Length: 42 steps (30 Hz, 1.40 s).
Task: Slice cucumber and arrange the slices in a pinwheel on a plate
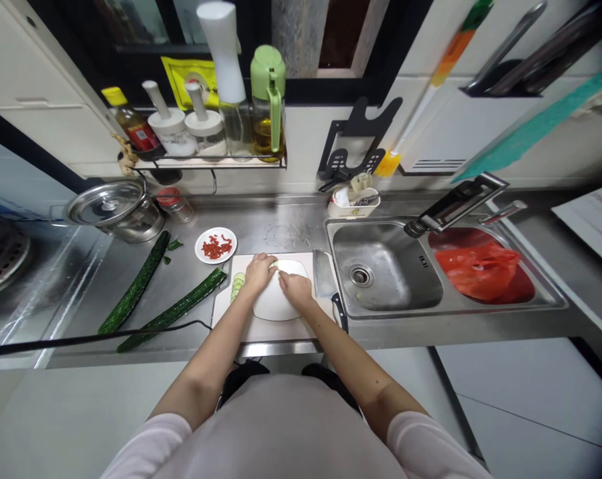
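- The left hand (257, 271) and the right hand (295, 287) meet over a white plate (275, 307) that sits on a cutting board (261, 328) at the near edge of the steel counter (271, 229).
- A small pale green cucumber piece (279, 265) lies at the plate's far rim, between the two hands; the left fingertips curl onto it, and the right fingertips appear pinched at it, though how firmly cannot be told.
- Cucumber slices (237, 285) lie on the board just left of the left hand.
- A cleaver (324, 276) rests just right of the right hand, beside the sink (385, 273).
- Two long cucumber halves (153, 293) lie well to the left; a dish of red chili (215, 245) stands beyond the board.
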Tool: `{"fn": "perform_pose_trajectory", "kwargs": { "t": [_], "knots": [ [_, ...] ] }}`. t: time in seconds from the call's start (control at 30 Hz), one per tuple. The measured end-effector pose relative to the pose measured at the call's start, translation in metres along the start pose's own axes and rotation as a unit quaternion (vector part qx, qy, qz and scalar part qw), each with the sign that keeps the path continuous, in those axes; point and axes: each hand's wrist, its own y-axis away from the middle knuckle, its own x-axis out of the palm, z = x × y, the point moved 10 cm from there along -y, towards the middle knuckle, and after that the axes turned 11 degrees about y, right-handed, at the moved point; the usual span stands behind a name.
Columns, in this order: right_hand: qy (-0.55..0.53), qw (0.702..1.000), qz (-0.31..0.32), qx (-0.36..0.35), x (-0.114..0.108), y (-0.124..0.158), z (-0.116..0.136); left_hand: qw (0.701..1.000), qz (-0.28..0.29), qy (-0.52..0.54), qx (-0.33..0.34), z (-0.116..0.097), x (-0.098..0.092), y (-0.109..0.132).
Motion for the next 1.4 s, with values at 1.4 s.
{"fn": "perform_pose_trajectory", "kwargs": {
  "t": [1.4],
  "knots": [
    [-0.074,0.995,-0.064,0.036,-0.008,0.037,-0.03,0.972,-0.122,0.186,-0.071,0.012,-0.037,0.072]
  ]
}}
